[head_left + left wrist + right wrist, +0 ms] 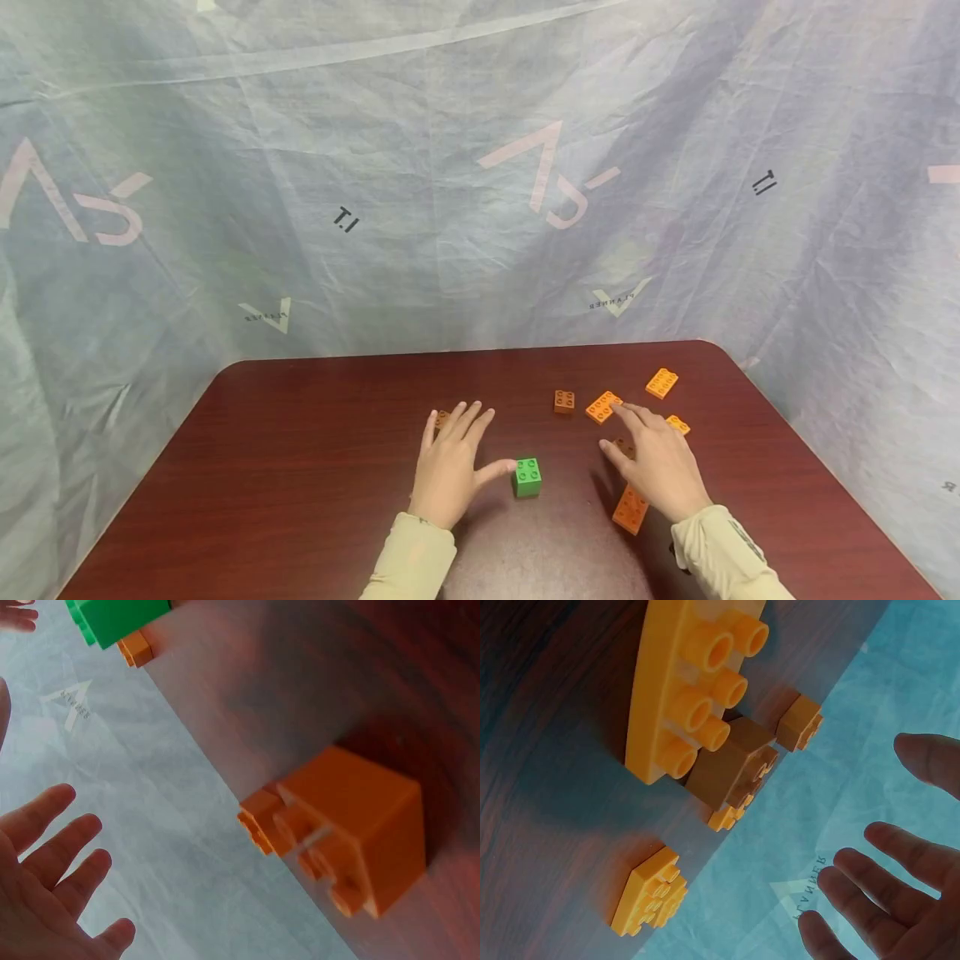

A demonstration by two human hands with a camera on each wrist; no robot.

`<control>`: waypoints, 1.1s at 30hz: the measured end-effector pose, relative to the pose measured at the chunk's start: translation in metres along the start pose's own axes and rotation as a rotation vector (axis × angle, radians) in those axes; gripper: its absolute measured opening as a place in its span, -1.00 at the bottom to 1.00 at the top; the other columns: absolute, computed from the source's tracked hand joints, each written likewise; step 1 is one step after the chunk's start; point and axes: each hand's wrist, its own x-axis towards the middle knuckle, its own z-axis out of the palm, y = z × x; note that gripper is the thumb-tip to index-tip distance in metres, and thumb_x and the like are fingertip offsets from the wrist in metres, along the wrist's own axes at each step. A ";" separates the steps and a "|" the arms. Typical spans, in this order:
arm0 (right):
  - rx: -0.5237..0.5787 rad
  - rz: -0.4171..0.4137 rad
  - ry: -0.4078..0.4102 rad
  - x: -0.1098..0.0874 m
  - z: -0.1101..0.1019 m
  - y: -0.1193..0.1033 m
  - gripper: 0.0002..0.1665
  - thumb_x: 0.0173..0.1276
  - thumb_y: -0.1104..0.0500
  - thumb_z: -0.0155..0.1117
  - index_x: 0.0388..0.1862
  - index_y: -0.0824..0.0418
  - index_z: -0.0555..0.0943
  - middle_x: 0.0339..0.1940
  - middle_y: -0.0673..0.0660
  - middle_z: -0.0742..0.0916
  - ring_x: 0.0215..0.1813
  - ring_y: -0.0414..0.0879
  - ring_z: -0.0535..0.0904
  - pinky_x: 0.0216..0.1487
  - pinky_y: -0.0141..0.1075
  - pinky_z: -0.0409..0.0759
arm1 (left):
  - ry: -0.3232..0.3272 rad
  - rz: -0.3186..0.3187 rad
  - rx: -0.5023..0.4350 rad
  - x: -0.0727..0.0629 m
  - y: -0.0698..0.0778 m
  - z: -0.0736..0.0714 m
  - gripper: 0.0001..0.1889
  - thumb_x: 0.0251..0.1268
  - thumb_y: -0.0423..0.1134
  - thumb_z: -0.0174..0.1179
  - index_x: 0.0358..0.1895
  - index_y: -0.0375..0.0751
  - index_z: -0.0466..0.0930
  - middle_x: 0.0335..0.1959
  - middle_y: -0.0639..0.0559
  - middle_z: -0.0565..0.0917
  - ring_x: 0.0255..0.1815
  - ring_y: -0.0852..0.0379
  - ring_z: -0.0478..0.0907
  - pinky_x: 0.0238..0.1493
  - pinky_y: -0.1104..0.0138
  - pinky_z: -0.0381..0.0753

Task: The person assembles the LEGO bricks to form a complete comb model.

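Observation:
Over the table (300, 467), my left hand (452, 475) is spread with fingers extended and nothing in its grasp. Its thumb overlaps the edge of a green toy building block (528, 480) in the head view. Beyond its fingertips an orange-brown block (441, 418) is partly covered; the left wrist view has a large orange block (352, 799) with a smaller one (264, 817) behind. My right hand (660, 462), fingers loosely extended and holding nothing, hovers over a long orange block (630, 512) and a brown block (731, 761), partly hiding both.
Ahead of the right hand lie a flat orange block (602, 408), a small brown block (565, 402) and another flat orange block (662, 382). A yellow-orange block (678, 424) peeks out beside that hand. A printed grey cloth (420, 275) hangs behind the table.

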 end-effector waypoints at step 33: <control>-0.010 0.078 -0.031 -0.001 -0.004 0.014 -0.31 0.24 0.00 0.54 0.25 0.33 0.60 0.04 0.40 0.71 -0.18 0.31 0.69 -0.08 0.25 0.60 | -0.161 0.043 -0.030 0.001 0.021 0.025 -0.17 0.01 0.25 0.47 0.37 -0.06 0.54 0.23 0.01 0.65 0.24 0.00 0.58 0.24 0.01 0.50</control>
